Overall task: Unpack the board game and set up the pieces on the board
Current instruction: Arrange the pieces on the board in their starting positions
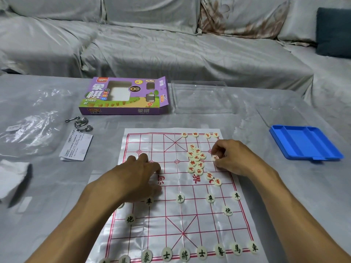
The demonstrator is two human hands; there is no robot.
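Glossy plastic board sheet (171,186), cardboard box (123,97), matt blue plastic tray (305,143), metal puzzle rings (79,123)

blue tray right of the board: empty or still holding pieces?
Empty: the blue tray shows only bare compartments, no pieces inside.

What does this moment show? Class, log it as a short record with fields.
board: paper xiangqi board flat on the table
black pieces: black-lettered pieces placed on the near half
red pieces: loose pile of red-lettered pieces, four on the far row
right hand: right hand pinches one red piece
left hand: left hand rests on the board
box: purple box behind the board
tray: blue tray on the right
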